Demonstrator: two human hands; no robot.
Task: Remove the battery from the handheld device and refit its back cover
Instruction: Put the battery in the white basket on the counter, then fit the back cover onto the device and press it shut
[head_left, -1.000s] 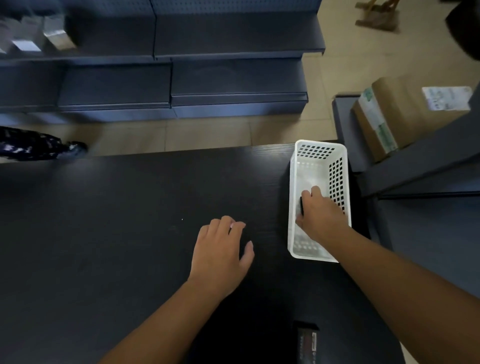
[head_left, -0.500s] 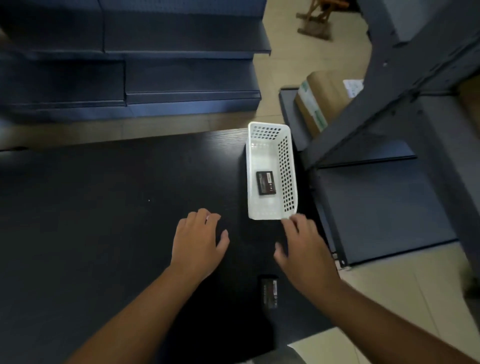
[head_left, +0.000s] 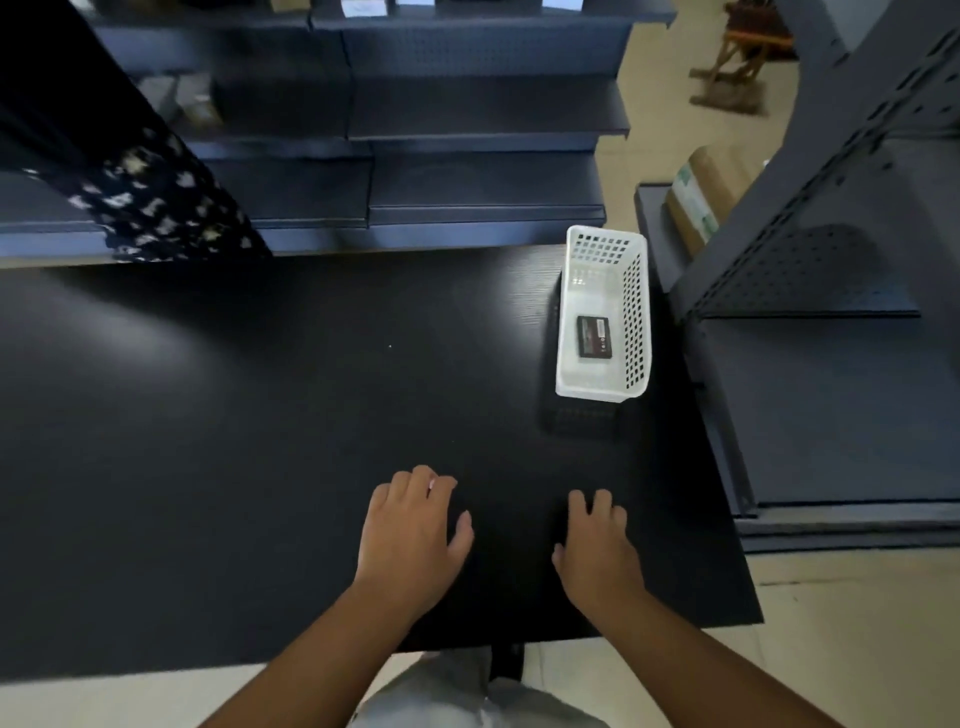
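the left hand (head_left: 410, 540) rests palm down on the flat black bench (head_left: 234, 441), its grip loose, fingers relaxed and a little curled, holding nothing. the right hand (head_left: 597, 551) lies beside it, also palm down on the bench, fingers spread slightly and clasping nothing; whether anything sits under its palm cannot be told. the two hands are near each other but apart. farther out, at the far right edge of the bench, stands a white perforated plastic basket (head_left: 635, 312). inside it, flat on its floor, lies a small dark rectangular battery with a red-and-white label (head_left: 594, 336), well apart from both hands. dark blue metal shelving (head_left: 467, 130) stands beyond the bench, and a brown cardboard box (head_left: 706, 192) sits to the right.
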